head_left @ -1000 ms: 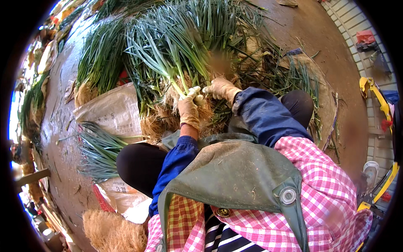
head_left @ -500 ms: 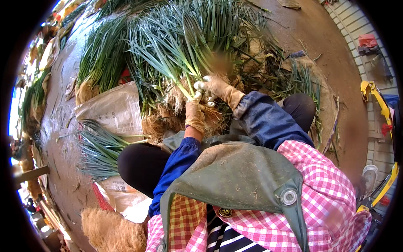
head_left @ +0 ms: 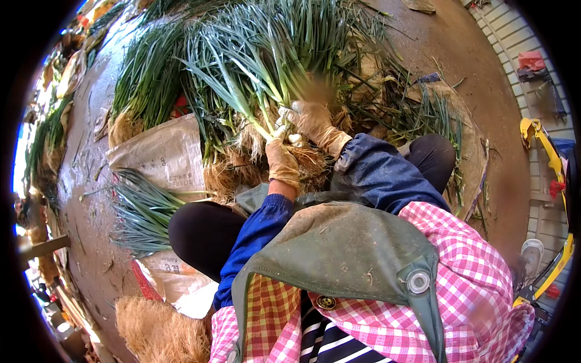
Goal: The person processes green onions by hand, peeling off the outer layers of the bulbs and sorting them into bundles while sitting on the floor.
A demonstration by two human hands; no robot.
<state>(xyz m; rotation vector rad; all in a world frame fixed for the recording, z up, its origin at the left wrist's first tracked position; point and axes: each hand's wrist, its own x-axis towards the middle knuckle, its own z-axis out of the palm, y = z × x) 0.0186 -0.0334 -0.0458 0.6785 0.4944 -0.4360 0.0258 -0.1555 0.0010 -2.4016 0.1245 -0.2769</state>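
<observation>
My left hand [head_left: 282,160], in a tan work glove, is closed round the pale lower end of a green garlic stalk [head_left: 261,128]. Its long leaves fan up and to the left. Just right of it and slightly higher, my right hand [head_left: 318,127], gloved too, has its fingers curled at the white stems of more green garlic [head_left: 284,91]; the exact grip is partly hidden. White fingertips or bulbs show between the hands. Brown stringy roots [head_left: 310,162] hang beneath them. Beyond lies a thick heap of green garlic [head_left: 302,36].
Another rooted bundle [head_left: 145,78] lies far left on the wet brown floor [head_left: 91,212]. A smaller bunch [head_left: 142,212] rests on sacking [head_left: 175,151] by my left knee. Trimmed roots [head_left: 163,330] are piled near left. Loose leaves [head_left: 423,115] lie on the right; a yellow metal frame [head_left: 554,157] stands beyond.
My left hand has turned slightly and shifted a little to the right and down with its stalk. The right hand has moved slightly up, its fingers still curled at the stems.
</observation>
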